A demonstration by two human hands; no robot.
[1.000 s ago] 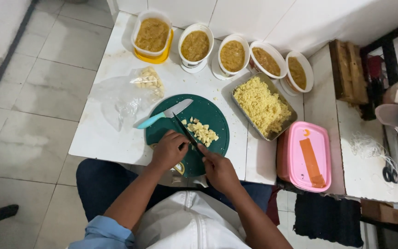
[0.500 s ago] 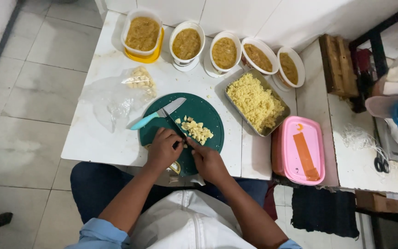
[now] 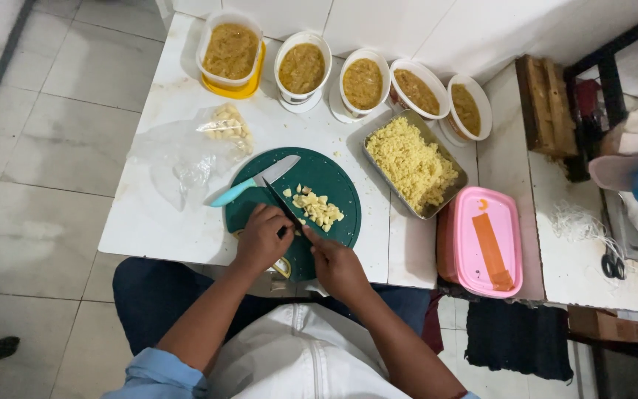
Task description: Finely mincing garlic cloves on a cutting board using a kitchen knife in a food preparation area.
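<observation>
Left hand (image 3: 261,238) grip clamped on dark knife (image 3: 283,208) — right hand (image 3: 336,264) beside, grip unclear.

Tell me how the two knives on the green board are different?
The dark knife is gripped in the right hand, with the left hand beside it; the teal-handled knife lies loose, untouched. The dark knife's blade looks black; the other's is pale grey. The dark one sits by the chopped pieces; the teal one lies farther off. Both rest over the green cutting board.
</observation>
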